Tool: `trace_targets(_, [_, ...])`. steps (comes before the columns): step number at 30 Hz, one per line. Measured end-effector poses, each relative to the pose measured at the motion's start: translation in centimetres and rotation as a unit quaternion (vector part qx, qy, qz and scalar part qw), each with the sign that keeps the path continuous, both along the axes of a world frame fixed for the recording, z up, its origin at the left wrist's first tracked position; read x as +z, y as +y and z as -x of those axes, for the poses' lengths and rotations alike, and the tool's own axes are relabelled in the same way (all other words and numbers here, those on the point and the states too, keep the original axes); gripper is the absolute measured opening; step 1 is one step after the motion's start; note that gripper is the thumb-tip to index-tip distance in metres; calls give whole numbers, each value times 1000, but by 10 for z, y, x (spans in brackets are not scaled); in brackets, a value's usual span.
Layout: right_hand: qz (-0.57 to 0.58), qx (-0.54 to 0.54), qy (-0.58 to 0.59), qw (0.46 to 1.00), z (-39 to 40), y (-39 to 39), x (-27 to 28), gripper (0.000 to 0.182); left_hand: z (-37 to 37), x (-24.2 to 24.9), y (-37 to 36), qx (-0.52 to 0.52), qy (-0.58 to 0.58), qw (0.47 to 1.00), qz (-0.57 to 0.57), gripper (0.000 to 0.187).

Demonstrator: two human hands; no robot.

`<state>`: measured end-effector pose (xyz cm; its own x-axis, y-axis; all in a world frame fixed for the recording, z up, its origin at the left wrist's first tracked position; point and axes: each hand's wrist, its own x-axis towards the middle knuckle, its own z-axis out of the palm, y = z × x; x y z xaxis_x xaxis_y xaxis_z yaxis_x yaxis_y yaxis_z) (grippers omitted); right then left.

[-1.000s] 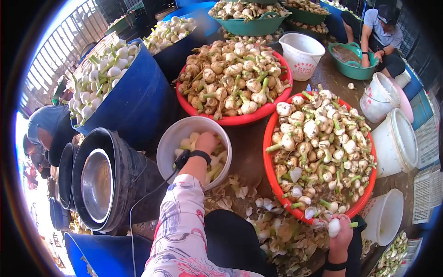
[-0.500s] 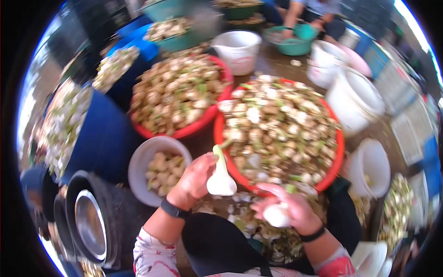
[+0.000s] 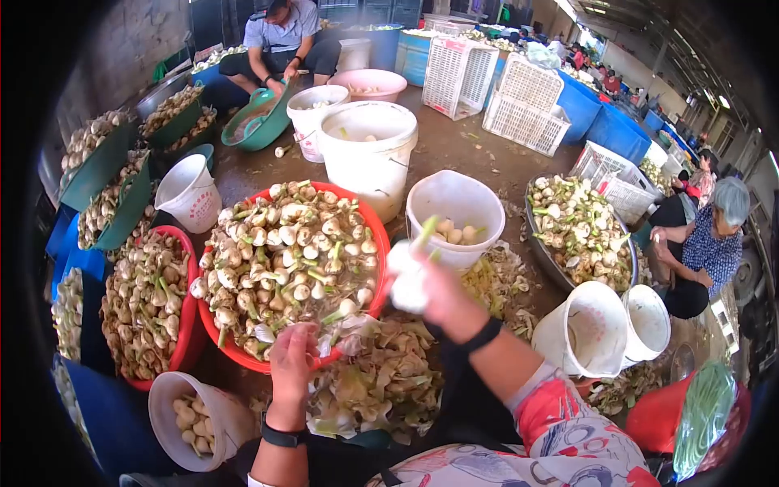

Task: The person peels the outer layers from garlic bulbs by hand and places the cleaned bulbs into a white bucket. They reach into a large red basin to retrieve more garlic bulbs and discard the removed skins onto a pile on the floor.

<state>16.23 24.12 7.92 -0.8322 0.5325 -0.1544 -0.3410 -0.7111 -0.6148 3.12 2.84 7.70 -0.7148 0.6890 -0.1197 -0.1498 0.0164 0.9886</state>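
My right hand (image 3: pixel 442 294) grips white garlic bulbs (image 3: pixel 408 280) with a green stem sticking up, just below a white bucket (image 3: pixel 456 213) that has some bulbs inside. Motion smears this hand. Near the front rim of a red tub (image 3: pixel 380 235) heaped with garlic is my left hand (image 3: pixel 294 353), its fingers curled together; whether anything small lies between them is hidden. Loose peelings (image 3: pixel 377 381) lie in a pile between my two forearms.
Another red tub (image 3: pixel 191 312) of garlic stands left, with a bucket of bulbs (image 3: pixel 158 410) before it. White buckets (image 3: pixel 369 162) stand beyond. A person (image 3: pixel 284 40) works over a green basin (image 3: pixel 280 122); another person (image 3: pixel 714 243) sits right, near a metal basin (image 3: pixel 531 223) of garlic. White crates (image 3: pixel 527 105) stand behind.
The view has swung to the right. My right hand has risen and moved toward the white bucket with garlic. The bulb that was at my left hand is no longer there.
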Motion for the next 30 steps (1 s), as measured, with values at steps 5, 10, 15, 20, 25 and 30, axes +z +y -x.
trace_targets(5, [-44, -190, -309, 931, -15, 142, -12, 46, -28, -14, 6, -21, -131, 990, 45, 21])
trace_targets(10, [-447, -19, -295, 844, 38, 32, -82, 19, -9, -34, 2, 25, -178, 984, 9, 18])
trace_targets(15, [-647, -3, -385, 657, 121, 26, -137, 22, 11, -52, 4, 47, -226, 973, 16, 17])
trace_targets(20, [-822, 148, -353, 422, 199, 107, -242, 31, 26, -79, 13, -34, -53, 995, 81, 19])
trace_targets(25, [-869, 83, -308, 378, 194, 25, -189, 17, 38, -91, 24, 6, -189, 982, 23, 25])
trace_targets(30, [-837, 36, -373, 398, 185, 26, -175, 15, 42, -94, 22, 20, -158, 987, 33, 24])
